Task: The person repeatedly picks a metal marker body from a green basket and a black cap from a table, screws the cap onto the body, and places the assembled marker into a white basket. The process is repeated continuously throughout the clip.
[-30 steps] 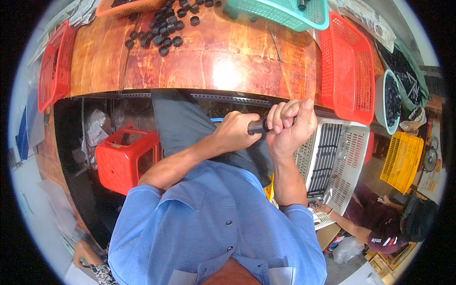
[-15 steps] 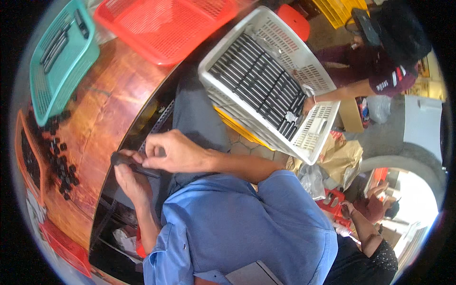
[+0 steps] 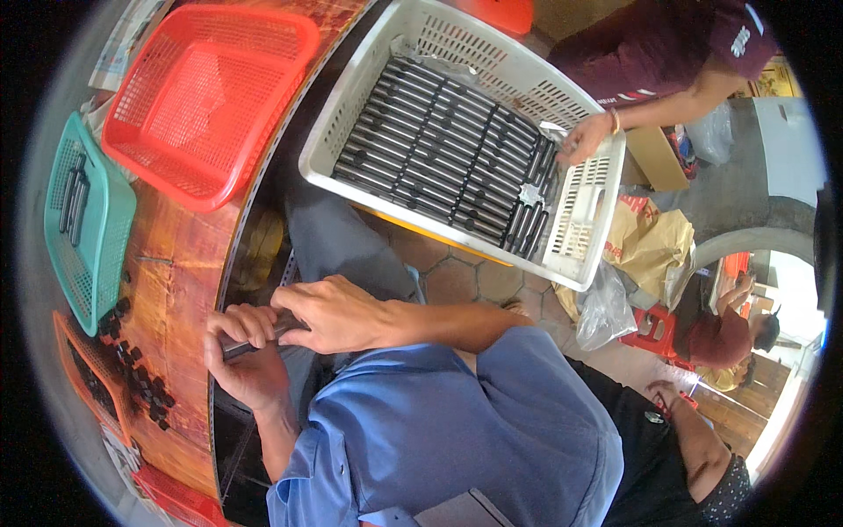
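Both hands meet just at the edge of a glossy wooden table [image 3: 180, 263], over the person's lap in grey trousers and a blue shirt. The left hand [image 3: 241, 360] has its fingers curled tight around a short dark rod [image 3: 263, 334], and the right hand [image 3: 329, 312] lies over the rod's other end with its fingers folded down on it, so only a little of the rod shows between them.

On the tabletop beside the left hand lies a scatter of small black caps [image 3: 140, 382], with an orange tray [image 3: 88, 378] at the table's rim holding more dark pieces. Farther along stand a teal basket [image 3: 105, 237] with a few dark rods in it and a red basket [image 3: 206, 97].

Beyond the knees, over a floor of reddish hexagonal tiles [image 3: 452, 281], sits a white slotted crate [image 3: 580, 220] filled with rows of long dark rods. Another person's hand [image 3: 584, 136] rests on its far rim. Crumpled bags [image 3: 645, 250] lie past it, and a red plastic stool [image 3: 654, 329] stands near 1 more seated person.
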Tool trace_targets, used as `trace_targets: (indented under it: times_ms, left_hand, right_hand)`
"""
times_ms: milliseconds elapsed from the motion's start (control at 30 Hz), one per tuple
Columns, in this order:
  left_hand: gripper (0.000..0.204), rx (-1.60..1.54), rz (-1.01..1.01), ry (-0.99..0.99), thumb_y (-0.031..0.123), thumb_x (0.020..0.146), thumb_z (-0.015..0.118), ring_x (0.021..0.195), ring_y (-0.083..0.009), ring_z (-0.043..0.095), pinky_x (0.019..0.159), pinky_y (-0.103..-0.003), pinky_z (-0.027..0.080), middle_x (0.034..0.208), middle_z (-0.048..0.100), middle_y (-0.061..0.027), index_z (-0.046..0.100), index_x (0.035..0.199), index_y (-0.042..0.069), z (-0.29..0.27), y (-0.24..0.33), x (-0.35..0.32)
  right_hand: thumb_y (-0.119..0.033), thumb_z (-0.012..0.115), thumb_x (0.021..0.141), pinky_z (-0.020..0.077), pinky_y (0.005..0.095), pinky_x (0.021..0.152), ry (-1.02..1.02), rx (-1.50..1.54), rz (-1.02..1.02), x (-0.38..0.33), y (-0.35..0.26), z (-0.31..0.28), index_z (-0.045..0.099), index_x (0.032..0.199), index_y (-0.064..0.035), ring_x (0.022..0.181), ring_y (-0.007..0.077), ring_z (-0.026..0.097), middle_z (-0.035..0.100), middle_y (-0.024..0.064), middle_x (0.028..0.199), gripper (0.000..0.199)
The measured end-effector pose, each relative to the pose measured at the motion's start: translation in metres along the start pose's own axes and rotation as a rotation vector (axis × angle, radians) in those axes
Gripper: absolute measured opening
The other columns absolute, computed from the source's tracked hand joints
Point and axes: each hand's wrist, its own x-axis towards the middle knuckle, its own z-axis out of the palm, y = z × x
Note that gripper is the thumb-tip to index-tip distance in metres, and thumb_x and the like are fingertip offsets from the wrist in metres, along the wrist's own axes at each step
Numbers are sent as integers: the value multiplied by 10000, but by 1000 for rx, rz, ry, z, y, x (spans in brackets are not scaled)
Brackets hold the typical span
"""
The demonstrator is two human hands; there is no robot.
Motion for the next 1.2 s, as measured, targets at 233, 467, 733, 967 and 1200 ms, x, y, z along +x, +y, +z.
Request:
trace_targets:
  times_ms: [233, 467, 733, 967, 1200]
  left_hand:
    - [380, -59, -104, 48, 322, 1017, 401, 611, -173, 325, 678, -354, 334, 623, 340, -24, 338, 699, 123, 9, 0, 13]
    - [390, -98, -19, -18, 444, 980, 469, 795, -200, 428, 788, -385, 366, 809, 444, -78, 414, 829, 88, 10, -6, 15]
    - [370, 621, 72, 63, 302, 895, 682, 965, -221, 566, 874, -347, 459, 1045, 569, -147, 542, 1060, 2, -17, -2, 3]
    - [413, 606, 71, 13, 329, 861, 749, 933, -218, 585, 852, -343, 470, 1012, 583, -135, 569, 1039, 2, -21, -7, 2]
    - [414, 586, 30, -9, 315, 855, 756, 951, -214, 585, 863, -334, 466, 1015, 584, -127, 572, 1053, 1, -17, -12, 6]
  right_hand:
    - [-246, 755, 810, 554, 440, 724, 14, -52, -36, -3, 6, -9, 598, 1044, -15, 844, 357, 681, 661, 149, 965, 365]
    - [-248, 764, 797, 555, 409, 623, 112, -164, -123, -1, 8, -20, 645, 1011, -31, 710, 321, 670, 638, 115, 878, 328]
    - [-261, 750, 815, 558, 398, 622, 91, -222, -97, -5, 4, -35, 666, 1013, -34, 697, 317, 667, 629, 110, 874, 312]
    - [-284, 725, 849, 559, 418, 637, 0, -268, -29, -12, 3, -35, 639, 1074, -35, 713, 331, 669, 613, 121, 935, 346]
    - [-289, 723, 847, 559, 416, 637, 0, -279, -5, -16, 4, -44, 648, 1047, -28, 709, 316, 673, 608, 117, 904, 337]
